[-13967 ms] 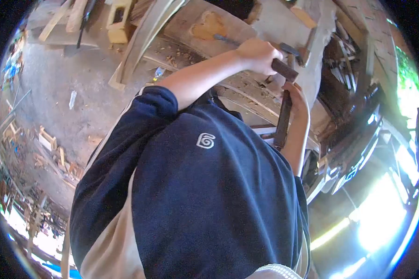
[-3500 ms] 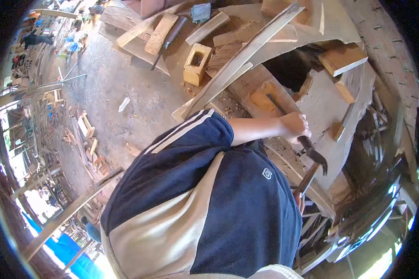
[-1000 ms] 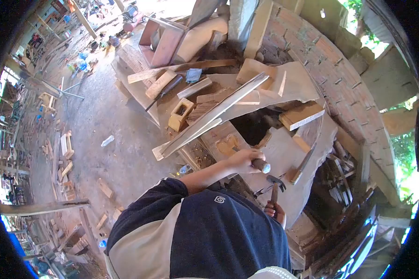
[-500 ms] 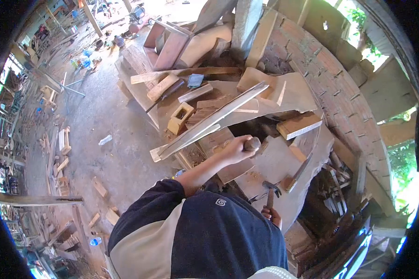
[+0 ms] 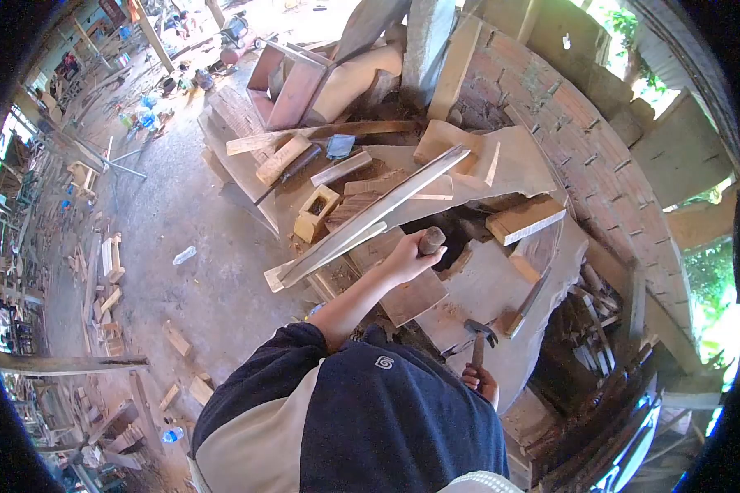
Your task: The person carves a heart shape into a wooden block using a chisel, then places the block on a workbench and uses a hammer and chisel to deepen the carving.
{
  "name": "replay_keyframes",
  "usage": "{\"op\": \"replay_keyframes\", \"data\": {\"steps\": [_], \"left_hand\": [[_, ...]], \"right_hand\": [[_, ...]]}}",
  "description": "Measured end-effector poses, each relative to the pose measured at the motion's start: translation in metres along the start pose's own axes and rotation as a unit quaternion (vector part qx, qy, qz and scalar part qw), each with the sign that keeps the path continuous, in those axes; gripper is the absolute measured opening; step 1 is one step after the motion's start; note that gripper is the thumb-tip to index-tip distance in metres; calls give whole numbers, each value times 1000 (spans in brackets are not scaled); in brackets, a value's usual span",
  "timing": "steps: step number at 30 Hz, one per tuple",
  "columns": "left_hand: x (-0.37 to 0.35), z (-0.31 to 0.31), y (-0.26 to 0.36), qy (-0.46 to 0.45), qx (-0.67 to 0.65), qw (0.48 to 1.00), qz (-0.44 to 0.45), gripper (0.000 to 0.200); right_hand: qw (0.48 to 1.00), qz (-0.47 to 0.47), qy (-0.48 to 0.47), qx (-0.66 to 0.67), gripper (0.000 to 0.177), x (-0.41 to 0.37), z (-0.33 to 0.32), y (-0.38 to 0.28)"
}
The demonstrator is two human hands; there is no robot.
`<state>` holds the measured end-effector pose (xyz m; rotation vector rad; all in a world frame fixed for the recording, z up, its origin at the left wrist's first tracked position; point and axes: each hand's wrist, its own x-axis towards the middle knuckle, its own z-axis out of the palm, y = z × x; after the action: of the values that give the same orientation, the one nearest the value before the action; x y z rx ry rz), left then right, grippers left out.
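Over on the floor, a clear bottle lies on its side, well apart from the worktop. Nearer, a yellowish block sits with its square hole facing up, just beside a long pale strip that slants over the clutter, seemingly just laid across whatever is beneath it.

Then comes the left hand, above a brown board, its fingers wrapped round a stout wooden handle. The handle's round end pokes out of the fist, left bare, I'd say, because the grip sits lower down. Whatever is at the other end I can't make out from here.

Further right, the hammer is in the right hand, fingers closed about its shaft close to the body. Held that low, it leaves the metal head free, pointing away from the shirt and over the worktop. Past it, a thick wooden block rests near the dark gap, probably just set aside there, well apart from the hammer.
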<state>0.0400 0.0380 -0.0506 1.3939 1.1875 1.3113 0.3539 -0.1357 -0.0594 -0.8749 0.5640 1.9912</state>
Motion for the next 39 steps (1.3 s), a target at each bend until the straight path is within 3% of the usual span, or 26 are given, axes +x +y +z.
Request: {"op": "replay_keyframes", "data": {"steps": [13, 15, 21, 28, 31, 39], "left_hand": [[-8, -2, 1, -2, -5, 1000, -7, 15], [-8, -3, -1, -1, -12, 1000, -11, 15], [-5, -5, -14, 31, -23, 999, -3, 14], [-2, -9, -24, 76, -18, 997, -2, 18], [-4, -13, -21, 73, -21, 996, -38, 18], [-2, -11, -31, 72, -32, 997, -16, 12]], "right_hand": [[1000, -15, 2, -18, 21, 0, 3, 7], [999, -5, -50, -15, 27, 2, -2, 5], [1000, -7, -8, -21, 23, 4, 1, 2], [999, 6, -21, -32, 24, 12, -4, -5], [1000, 3, -2, -19, 24, 12, 0, -5], [999, 23, -29, -20, 24, 14, 4, -7]]}}
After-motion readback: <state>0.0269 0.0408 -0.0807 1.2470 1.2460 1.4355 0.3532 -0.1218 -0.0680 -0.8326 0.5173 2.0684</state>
